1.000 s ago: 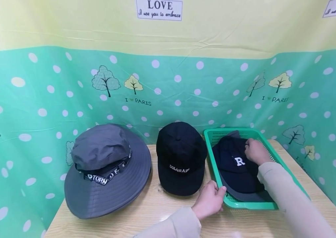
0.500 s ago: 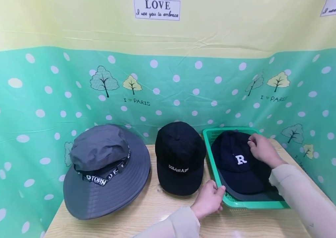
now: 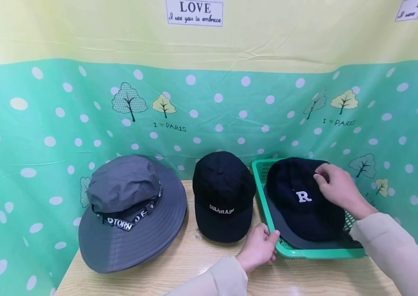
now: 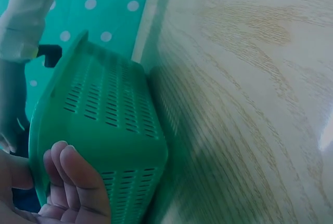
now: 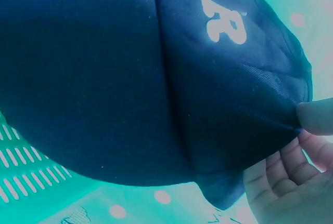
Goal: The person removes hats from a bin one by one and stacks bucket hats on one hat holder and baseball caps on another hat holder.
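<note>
A dark navy cap (image 3: 316,216) with a white letter R sits tilted in a green plastic basket (image 3: 264,205). The right hand (image 3: 338,187) pinches the side of the crown, thumb on top and fingers underneath in the right wrist view. Dark grey brim-like fabric (image 3: 284,228) shows along the cap's left and lower edge. At the basket's near left corner, the left hand (image 3: 258,248) grips the rim, its thumb and fingers on either side of the basket wall (image 4: 99,109) in the left wrist view.
Left of the basket stands a black cap (image 3: 223,197) with white lettering. A wide-brimmed grey hat (image 3: 123,193) with a lettered band lies farther left. All rest on a wooden table (image 3: 201,250), backed by a green and yellow printed curtain (image 3: 220,111).
The right hand has moved right and toward the person, and the navy cap's crown has risen and shifted right with it. The left hand keeps its grip on the basket rim.
</note>
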{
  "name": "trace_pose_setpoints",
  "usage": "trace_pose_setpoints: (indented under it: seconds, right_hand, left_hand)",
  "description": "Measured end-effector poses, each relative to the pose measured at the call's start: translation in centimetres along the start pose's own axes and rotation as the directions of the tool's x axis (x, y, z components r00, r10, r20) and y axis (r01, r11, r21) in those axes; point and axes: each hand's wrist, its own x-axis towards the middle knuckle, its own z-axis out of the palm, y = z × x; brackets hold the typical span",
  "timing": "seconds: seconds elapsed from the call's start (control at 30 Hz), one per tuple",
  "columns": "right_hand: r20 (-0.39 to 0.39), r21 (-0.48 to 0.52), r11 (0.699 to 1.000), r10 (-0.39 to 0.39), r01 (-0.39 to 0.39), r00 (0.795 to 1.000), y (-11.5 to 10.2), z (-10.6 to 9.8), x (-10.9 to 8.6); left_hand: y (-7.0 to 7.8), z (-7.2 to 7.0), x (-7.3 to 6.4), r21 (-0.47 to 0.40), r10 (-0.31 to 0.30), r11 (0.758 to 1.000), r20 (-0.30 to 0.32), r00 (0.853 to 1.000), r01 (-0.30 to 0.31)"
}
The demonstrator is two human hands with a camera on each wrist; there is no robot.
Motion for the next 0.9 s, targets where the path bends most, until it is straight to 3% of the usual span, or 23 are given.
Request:
trace_pose_setpoints:
  seconds: [0.17,0.3,0.43,0.67,0.77,0.9]
  right_hand:
    - [-0.036,0.018,1.0,-0.002,0.003,0.999,-0.9,-1.2,-0.6]
    - [-0.058,0.033,0.999,-0.007,0.009,0.998,-2.0,-2.6,-0.8]
    - [-0.095,0.042,0.999,-0.024,0.028,0.995,-3.3,-4.0,-1.1]
    - [-0.161,0.053,0.998,-0.026,0.035,0.987,-5.7,-6.1,-1.7]
    - [-0.162,0.072,0.997,-0.002,0.014,0.987,-6.3,-6.8,-1.9]
    - [-0.112,0.089,0.995,0.045,-0.035,0.993,-6.5,-7.2,-2.2]
  left_hand:
    - [0.0,-0.1,0.0,0.002,-0.011,1.0,-0.016,1.0,0.011]
    - [0.1,-0.3,0.3,0.086,0.071,0.994,-0.096,0.993,-0.062]
    - [0.7,-0.6,0.7,0.18,0.183,0.972,-0.181,0.966,-0.15]
    - [2.4,-1.0,1.5,0.181,0.297,0.948,-0.214,0.931,-0.26]
    - [3.1,-1.2,2.1,0.131,0.304,0.95,-0.192,0.933,-0.283]
    - [3.5,-1.2,2.8,-0.074,0.251,0.962,-0.135,0.959,-0.262]
